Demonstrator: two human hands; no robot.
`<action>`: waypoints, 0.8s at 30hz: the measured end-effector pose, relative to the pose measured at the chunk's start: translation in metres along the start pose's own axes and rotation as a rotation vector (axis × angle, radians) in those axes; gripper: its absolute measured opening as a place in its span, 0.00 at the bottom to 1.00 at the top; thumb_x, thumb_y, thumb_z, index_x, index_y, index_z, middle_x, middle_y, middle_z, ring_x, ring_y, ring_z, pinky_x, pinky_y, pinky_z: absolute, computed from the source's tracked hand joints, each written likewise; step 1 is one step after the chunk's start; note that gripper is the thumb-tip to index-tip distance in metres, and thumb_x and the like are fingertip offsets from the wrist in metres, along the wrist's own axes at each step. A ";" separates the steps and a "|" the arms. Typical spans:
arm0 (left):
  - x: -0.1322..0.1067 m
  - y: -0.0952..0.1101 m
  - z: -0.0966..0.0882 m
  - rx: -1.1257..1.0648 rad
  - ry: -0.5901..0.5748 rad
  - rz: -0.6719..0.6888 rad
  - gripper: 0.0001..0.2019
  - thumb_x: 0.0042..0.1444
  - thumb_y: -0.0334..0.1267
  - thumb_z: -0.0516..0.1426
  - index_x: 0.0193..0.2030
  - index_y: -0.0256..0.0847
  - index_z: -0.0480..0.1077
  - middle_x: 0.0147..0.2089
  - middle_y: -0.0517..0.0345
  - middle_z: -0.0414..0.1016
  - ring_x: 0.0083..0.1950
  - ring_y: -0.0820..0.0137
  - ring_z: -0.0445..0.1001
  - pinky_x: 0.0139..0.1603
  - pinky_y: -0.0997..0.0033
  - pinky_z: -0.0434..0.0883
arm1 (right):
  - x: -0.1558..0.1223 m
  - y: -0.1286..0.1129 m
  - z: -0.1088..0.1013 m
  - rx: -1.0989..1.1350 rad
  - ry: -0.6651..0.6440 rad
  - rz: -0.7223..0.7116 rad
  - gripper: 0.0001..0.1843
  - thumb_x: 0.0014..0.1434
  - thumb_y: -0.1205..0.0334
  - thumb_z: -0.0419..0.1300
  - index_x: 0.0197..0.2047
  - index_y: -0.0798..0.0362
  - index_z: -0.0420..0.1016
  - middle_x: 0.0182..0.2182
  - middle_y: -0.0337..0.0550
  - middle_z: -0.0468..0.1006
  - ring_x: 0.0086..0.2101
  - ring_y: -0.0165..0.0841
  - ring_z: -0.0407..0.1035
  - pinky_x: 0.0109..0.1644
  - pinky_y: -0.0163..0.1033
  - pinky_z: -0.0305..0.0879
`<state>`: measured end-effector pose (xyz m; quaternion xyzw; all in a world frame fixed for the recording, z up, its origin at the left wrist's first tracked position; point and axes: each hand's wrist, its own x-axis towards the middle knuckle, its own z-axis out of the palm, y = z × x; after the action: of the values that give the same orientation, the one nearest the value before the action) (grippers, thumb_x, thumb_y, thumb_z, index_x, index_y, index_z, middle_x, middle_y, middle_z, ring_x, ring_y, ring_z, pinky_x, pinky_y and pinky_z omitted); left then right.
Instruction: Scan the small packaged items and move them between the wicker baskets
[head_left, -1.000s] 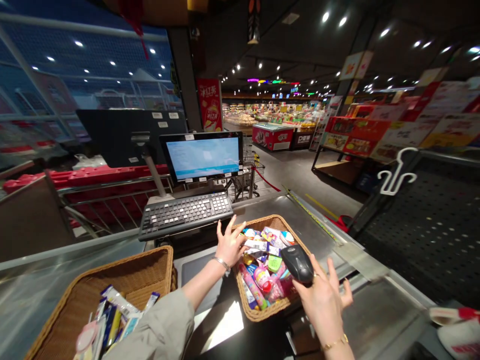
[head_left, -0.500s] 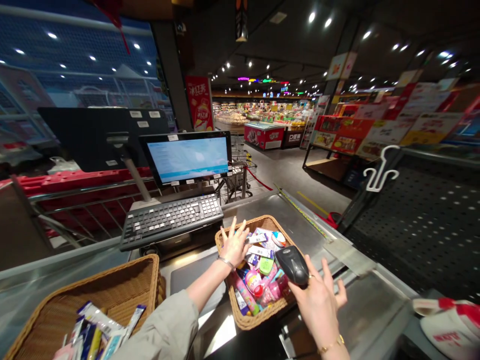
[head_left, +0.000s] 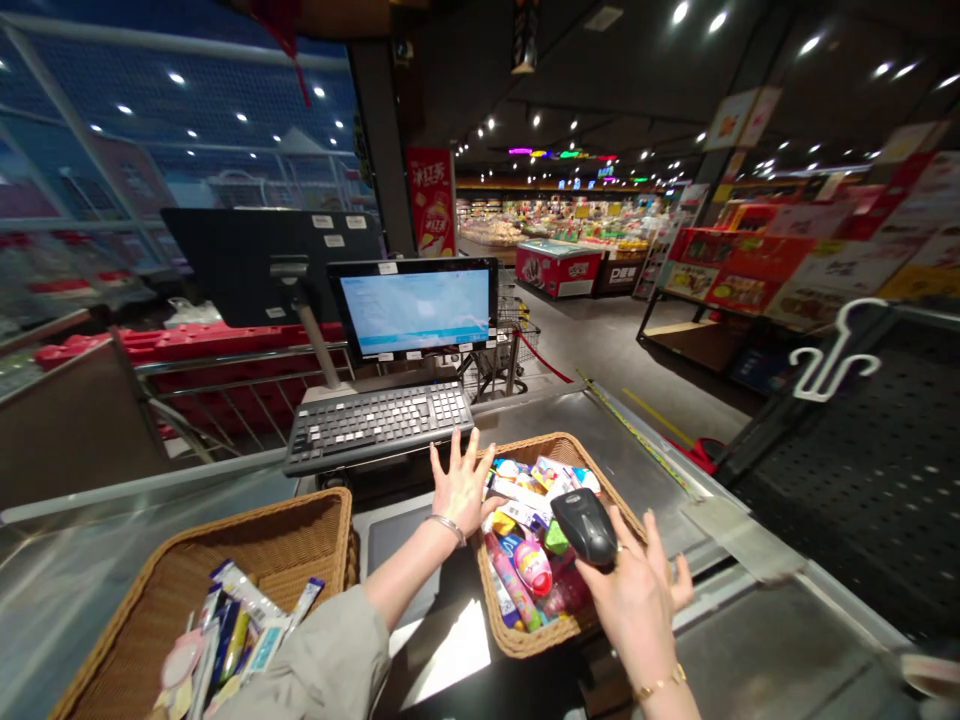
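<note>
In my right hand (head_left: 634, 605) is a black barcode scanner (head_left: 585, 525), pinched between thumb and fingers above the right wicker basket (head_left: 517, 640). My left hand (head_left: 461, 492) has its fingers spread over the left rim of that basket, near the keyboard's (head_left: 379, 425) right end, and nothing shows in its grasp. Packaged sweets fill the basket, among them a pink egg-shaped package (head_left: 533, 568) and a white label strip (head_left: 517, 490). Another wicker basket (head_left: 300, 520) stands at left, holding several slim packets (head_left: 247, 595), partly behind my left sleeve.
A lit monitor (head_left: 420, 310) stands behind the keyboard, with a second dark screen (head_left: 255, 265) seen from behind. A grey pad (head_left: 401, 550) lies between the baskets on the metal counter (head_left: 795, 650). A white hook (head_left: 836, 350) hangs on the black perforated panel at right.
The view has turned left, so the surroundings appear shifted right. My left hand has moved off the sweets toward the basket's left rim and keyboard. The scanner stays in my right hand.
</note>
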<state>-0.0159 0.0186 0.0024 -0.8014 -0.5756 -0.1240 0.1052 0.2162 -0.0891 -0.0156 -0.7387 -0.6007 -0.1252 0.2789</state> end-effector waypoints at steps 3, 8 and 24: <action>-0.012 -0.012 -0.010 0.009 -0.008 -0.048 0.40 0.56 0.62 0.55 0.72 0.49 0.55 0.78 0.46 0.41 0.77 0.39 0.34 0.67 0.21 0.37 | 0.000 -0.012 0.003 0.005 -0.046 -0.005 0.17 0.56 0.48 0.54 0.38 0.47 0.81 0.56 0.46 0.77 0.67 0.50 0.49 0.64 0.62 0.40; -0.037 -0.035 -0.026 0.029 -0.026 -0.137 0.42 0.54 0.63 0.58 0.72 0.51 0.54 0.78 0.45 0.39 0.77 0.38 0.33 0.67 0.22 0.39 | 0.001 -0.043 -0.001 0.039 -0.102 -0.038 0.16 0.55 0.48 0.57 0.39 0.44 0.81 0.57 0.42 0.76 0.67 0.47 0.48 0.66 0.62 0.37; -0.145 -0.117 -0.049 0.082 -0.045 -0.434 0.43 0.52 0.61 0.61 0.71 0.48 0.58 0.78 0.43 0.40 0.77 0.38 0.34 0.68 0.23 0.38 | -0.018 -0.123 -0.006 0.177 -0.148 -0.280 0.21 0.58 0.50 0.54 0.50 0.47 0.78 0.57 0.47 0.76 0.66 0.48 0.51 0.66 0.62 0.40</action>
<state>-0.1750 -0.0904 0.0058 -0.6564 -0.7412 -0.1025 0.0957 0.0946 -0.0917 0.0123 -0.6275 -0.7253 -0.0545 0.2778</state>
